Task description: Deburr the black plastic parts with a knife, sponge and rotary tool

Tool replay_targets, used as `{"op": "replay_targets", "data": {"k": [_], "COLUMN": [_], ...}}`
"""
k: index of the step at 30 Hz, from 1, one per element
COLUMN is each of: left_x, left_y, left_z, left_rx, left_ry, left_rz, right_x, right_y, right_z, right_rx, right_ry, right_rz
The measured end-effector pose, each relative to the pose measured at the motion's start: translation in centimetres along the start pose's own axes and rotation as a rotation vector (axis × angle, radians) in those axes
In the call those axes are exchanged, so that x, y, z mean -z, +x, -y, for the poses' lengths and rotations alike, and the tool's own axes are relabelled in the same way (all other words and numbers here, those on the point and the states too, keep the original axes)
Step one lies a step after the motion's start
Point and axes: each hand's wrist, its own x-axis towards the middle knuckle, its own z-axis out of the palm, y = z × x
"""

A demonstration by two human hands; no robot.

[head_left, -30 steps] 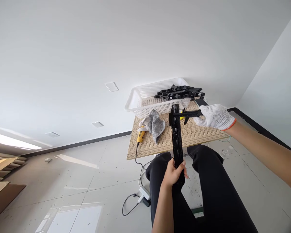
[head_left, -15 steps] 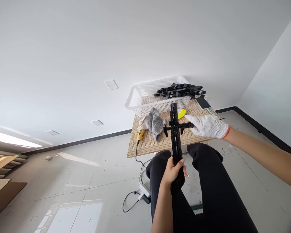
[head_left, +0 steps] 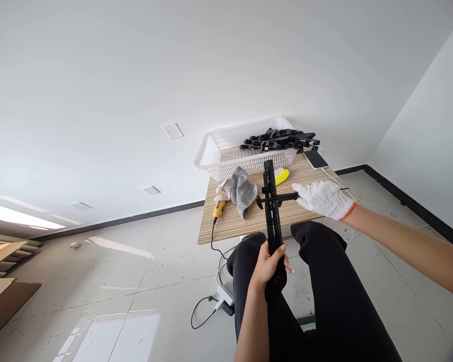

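Observation:
My bare left hand (head_left: 269, 262) is closed around the lower part of a long black plastic part (head_left: 275, 226), which stands nearly upright over my lap. A black caliper (head_left: 287, 196) lies across the upper half of that part, its jaws pointing down on either side of it. My right hand (head_left: 322, 198), in a white knit glove with an orange cuff, is closed on the right end of the caliper. The caliper's thin rod sticks out beyond the glove. Whether the jaws touch the part I cannot tell.
On the wooden table (head_left: 215, 229) stands a white basket (head_left: 226, 168) with several black parts (head_left: 279, 141). A grey cloth glove (head_left: 244, 191), a yellow corded tool (head_left: 219, 207), a yellow-handled cutter (head_left: 282, 176) and a phone (head_left: 315, 160) lie there too. A power adapter (head_left: 225, 295) is on the floor.
My right hand has shifted slightly to the right and its grip on the caliper looks a little changed. The black part has tilted very slightly left; my left hand keeps its hold.

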Motion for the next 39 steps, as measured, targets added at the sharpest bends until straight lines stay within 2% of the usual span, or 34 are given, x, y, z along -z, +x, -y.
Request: {"op": "replay_targets", "data": {"k": [9, 19, 30, 35, 37, 39], "left_x": [0.1, -0.1, -0.1, 0.0, 0.0, 0.0], "left_y": [0.0, 0.0, -0.1, -0.1, -0.1, -0.1], "left_z": [0.0, -0.1, -0.4, -0.4, -0.4, -0.4], "left_rx": [-0.013, 0.023, 0.016, 0.003, -0.001, -0.002], "left_ry": [-0.008, -0.014, -0.023, -0.017, -0.017, -0.015], "left_rz": [0.011, 0.000, -0.013, -0.013, -0.025, -0.030], "right_x": [0.6, -0.1, -0.3, -0.3, -0.2, -0.1], "right_y": [-0.1, -0.2, -0.4, -0.5, -0.5, -0.5], "right_z": [0.2, 0.0, 0.9, 0.3, 0.3, 0.9], "right_rx": [-0.009, -0.077, -0.137, -0.165, -0.230, -0.313], "right_ry": [-0.030, 0.001, 0.060, 0.079, 0.183, 0.405], "right_rz": [0.117, 0.029, 0.005, -0.079, -0.161, -0.223]}}
